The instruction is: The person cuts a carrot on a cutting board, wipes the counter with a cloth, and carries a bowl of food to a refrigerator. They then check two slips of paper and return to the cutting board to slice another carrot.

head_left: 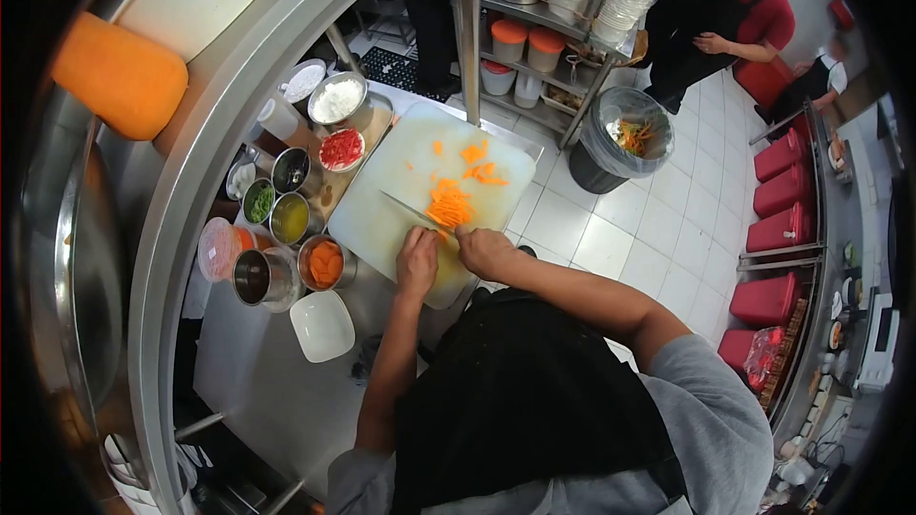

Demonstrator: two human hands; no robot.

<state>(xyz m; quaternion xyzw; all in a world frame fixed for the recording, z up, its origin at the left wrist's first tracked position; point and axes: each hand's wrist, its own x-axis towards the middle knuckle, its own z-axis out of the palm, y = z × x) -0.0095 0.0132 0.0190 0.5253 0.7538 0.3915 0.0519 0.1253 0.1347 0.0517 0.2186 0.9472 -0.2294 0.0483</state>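
My right hand (485, 253) is closed around the handle of a knife (408, 207), whose blade points up and left over the white cutting board (382, 157). Close beside it, my left hand (417, 259) has its fingers curled down on the board at a bit of orange carrot, mostly hidden by the fingertips. Just beyond the blade lies a pile of cut carrot sticks (448, 205). More carrot pieces (485, 172) are scattered farther up the board. A metal container of carrot slices (325, 264) stands left of my left hand.
Left of the board are a white square bowl (322, 326), a bowl of white food (338, 98), a container of red food (342, 149) and several metal cups (289, 217). A lined bin (620, 141) stands on the tiled floor. A person in red (759, 10) is at upper right.
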